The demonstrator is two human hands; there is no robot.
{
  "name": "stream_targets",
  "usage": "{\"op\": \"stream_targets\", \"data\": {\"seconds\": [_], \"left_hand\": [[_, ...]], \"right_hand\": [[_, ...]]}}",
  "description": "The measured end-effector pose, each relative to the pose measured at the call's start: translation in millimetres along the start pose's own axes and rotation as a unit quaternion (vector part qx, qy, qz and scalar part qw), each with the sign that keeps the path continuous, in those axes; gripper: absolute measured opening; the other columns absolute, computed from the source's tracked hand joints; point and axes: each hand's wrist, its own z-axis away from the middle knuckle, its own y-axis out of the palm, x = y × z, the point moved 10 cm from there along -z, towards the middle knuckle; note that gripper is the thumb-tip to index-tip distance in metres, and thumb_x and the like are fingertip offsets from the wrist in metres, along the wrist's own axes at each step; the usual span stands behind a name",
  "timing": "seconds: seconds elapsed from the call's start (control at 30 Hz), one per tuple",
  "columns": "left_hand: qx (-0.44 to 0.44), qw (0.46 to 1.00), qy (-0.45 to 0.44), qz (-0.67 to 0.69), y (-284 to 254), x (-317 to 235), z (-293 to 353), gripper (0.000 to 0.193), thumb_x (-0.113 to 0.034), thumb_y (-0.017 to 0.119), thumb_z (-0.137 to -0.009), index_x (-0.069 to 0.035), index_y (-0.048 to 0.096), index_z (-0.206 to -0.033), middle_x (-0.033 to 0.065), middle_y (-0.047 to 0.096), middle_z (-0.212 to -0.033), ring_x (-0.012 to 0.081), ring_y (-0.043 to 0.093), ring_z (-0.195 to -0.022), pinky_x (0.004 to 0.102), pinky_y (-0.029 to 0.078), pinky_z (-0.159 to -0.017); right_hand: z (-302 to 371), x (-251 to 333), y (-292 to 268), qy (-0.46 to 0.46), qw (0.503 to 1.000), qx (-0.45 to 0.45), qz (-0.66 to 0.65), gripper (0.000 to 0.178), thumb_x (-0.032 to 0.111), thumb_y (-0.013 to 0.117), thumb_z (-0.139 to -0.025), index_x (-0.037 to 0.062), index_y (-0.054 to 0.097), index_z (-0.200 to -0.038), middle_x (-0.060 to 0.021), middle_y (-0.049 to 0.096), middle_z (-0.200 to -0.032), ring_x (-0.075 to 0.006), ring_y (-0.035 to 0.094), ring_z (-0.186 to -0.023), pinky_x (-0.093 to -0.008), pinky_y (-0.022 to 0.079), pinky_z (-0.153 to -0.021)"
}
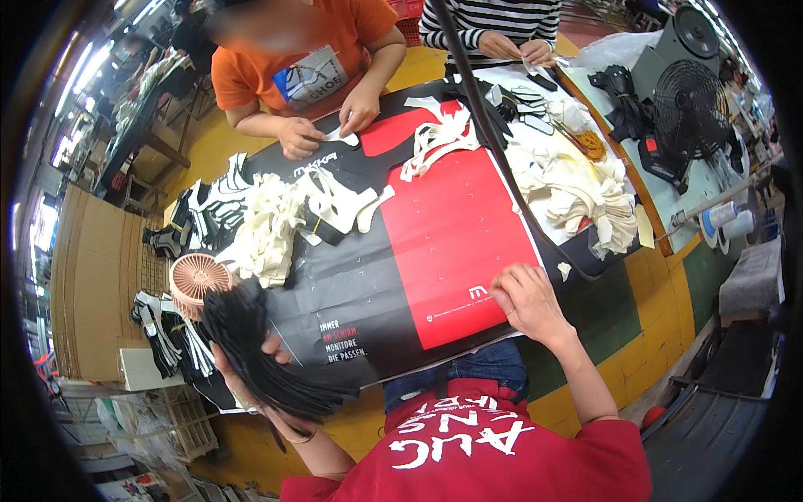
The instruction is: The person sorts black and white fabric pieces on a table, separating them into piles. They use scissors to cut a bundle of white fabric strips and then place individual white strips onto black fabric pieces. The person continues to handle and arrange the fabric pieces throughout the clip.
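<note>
My left hand (pixel 251 372) grips a thick fanned stack of thin black strips (pixel 259 351) at the table's near left corner. My right hand (pixel 527 297) rests with curled fingers on the red and black printed sheet (pixel 452 243) that covers the table, holding nothing. A pile of cream-white cut pieces (pixel 268 230) lies just beyond the black stack. A small pink round fan (pixel 196 280) stands right next to the stack.
Across the table, a person in orange (pixel 326 125) and a person in stripes (pixel 502 42) handle small pieces. More white pieces (pixel 577 188) heap at the right. A black cable (pixel 493 142) crosses the table. A black fan (pixel 690 105) stands at the right. Cardboard (pixel 92 276) stands at the left.
</note>
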Motion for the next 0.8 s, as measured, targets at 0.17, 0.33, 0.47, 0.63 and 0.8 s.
{"op": "stream_targets", "data": {"seconds": [0.17, 0.33, 0.47, 0.63, 0.8], "left_hand": [[-0.067, 0.951, -0.103, -0.284, -9.7, 33.3, 8.3, 0.065, -0.017, 0.072, -0.079, 0.008, 0.045, -0.133, 0.0215, 0.061, -0.121, 0.0294, 0.066, -0.102, 0.0408, 0.055, -0.088], [0.051, 0.868, -0.240, -0.431, 17.8, 53.4, -7.9, 0.077, -0.018, 0.081, -0.078, 0.007, 0.041, -0.139, 0.0136, 0.056, -0.131, 0.0205, 0.055, -0.117, 0.0356, 0.043, -0.102], [0.071, 0.790, -0.297, -0.532, 10.5, 59.7, -27.1, 0.073, -0.027, 0.083, -0.078, 0.006, 0.049, -0.134, 0.0113, 0.060, -0.123, 0.0171, 0.054, -0.115, 0.0323, 0.042, -0.102], [0.013, 0.729, -0.409, -0.548, -33.9, 116.5, -58.2, 0.066, -0.031, 0.080, -0.082, 0.008, 0.050, -0.126, 0.0147, 0.067, -0.107, 0.0168, 0.065, -0.094, 0.0290, 0.053, -0.083], [0.094, 0.757, -0.428, -0.484, -20.9, 143.9, -63.2, 0.073, -0.040, 0.079, -0.081, 0.010, 0.053, -0.128, 0.0167, 0.066, -0.114, 0.0188, 0.063, -0.106, 0.0291, 0.049, -0.093]], "right_hand": [[-6.8, -34.7, -6.0, 0.094, 0.993, -0.072, 0.020, 0.033, 0.005, 0.050, -0.092, 0.0000, 0.057, -0.124, -0.0177, 0.062, -0.106, -0.0332, 0.059, -0.105, -0.0450, 0.044, -0.092], [-13.4, -68.6, -19.1, 0.192, 0.975, -0.110, 0.026, 0.028, 0.000, 0.051, -0.090, 0.0022, 0.064, -0.115, -0.0208, 0.066, -0.096, -0.0362, 0.065, -0.088, -0.0440, 0.052, -0.080], [-11.7, -75.0, -33.9, 0.209, 0.963, -0.170, 0.028, 0.015, 0.004, 0.058, -0.087, 0.0006, 0.072, -0.093, -0.0191, 0.068, -0.079, -0.0291, 0.068, -0.070, -0.0372, 0.052, -0.067], [2.5, -101.2, -25.3, 0.305, 0.933, -0.185, -0.045, 0.013, 0.012, 0.068, -0.081, 0.0016, 0.070, -0.075, -0.0135, 0.069, -0.074, -0.0276, 0.066, -0.062, -0.0389, 0.050, -0.060], [13.8, -91.9, -35.3, 0.274, 0.924, -0.265, 0.024, 0.024, -0.001, 0.058, -0.075, 0.0018, 0.063, -0.098, -0.0126, 0.059, -0.087, -0.0286, 0.059, -0.082, -0.0396, 0.045, -0.069]]}}
